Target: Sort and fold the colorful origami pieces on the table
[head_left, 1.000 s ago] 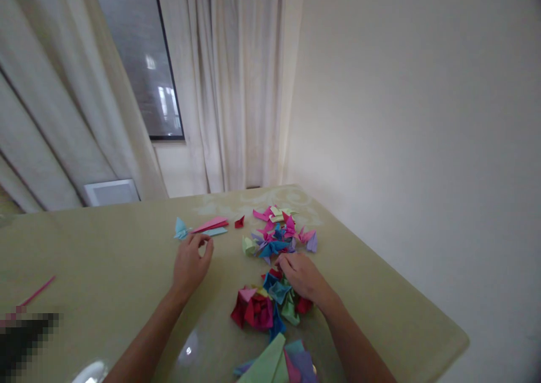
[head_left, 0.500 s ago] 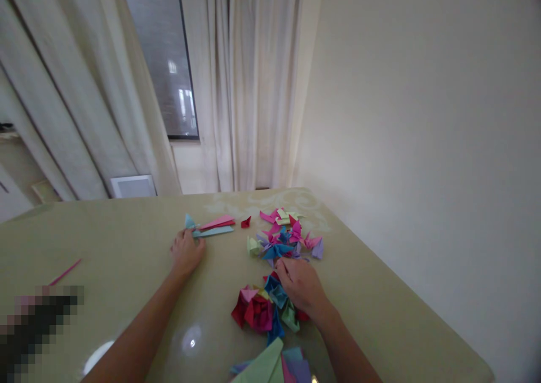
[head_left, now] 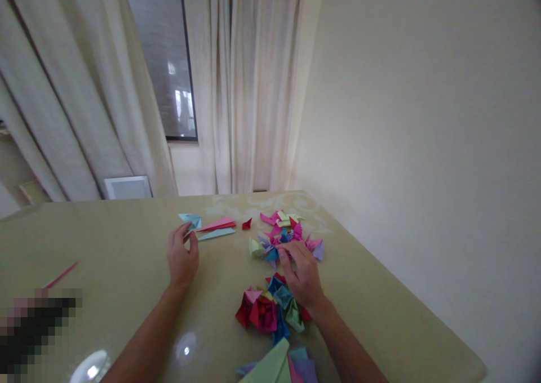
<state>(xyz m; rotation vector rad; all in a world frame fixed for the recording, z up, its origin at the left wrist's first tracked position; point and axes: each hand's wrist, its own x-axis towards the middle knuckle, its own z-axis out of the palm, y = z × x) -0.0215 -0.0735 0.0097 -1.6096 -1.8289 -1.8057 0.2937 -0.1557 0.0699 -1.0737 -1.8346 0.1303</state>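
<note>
My left hand (head_left: 182, 259) is at the left of a row of folded paper strips, its thumb and fingers apart. Just beyond its fingertips lies a light blue folded paper piece (head_left: 191, 220); whether they touch is unclear. To its right are a pink folded strip (head_left: 217, 223) and a light blue strip (head_left: 217, 234). My right hand (head_left: 303, 270) reaches over a pile of origami cranes (head_left: 291, 235) in pink, blue and purple. Its fingers are stretched out onto the pile, the thumb a little apart, and they partly cover a blue crane (head_left: 271, 254).
Nearer me lies a second heap of folded paper (head_left: 257, 312), red, blue and green. Larger folded sheets (head_left: 270, 366) sit at the bottom edge. A small red piece (head_left: 247, 223) lies by itself. At left are a pink stick (head_left: 61, 275) and a white round object (head_left: 91, 367). A wall (head_left: 401, 146) borders the table's right.
My left hand has drawn back slightly from the light blue piece, its fingers parting. My right hand has loosened from a closed shape and stretched its fingers over the crane pile.
</note>
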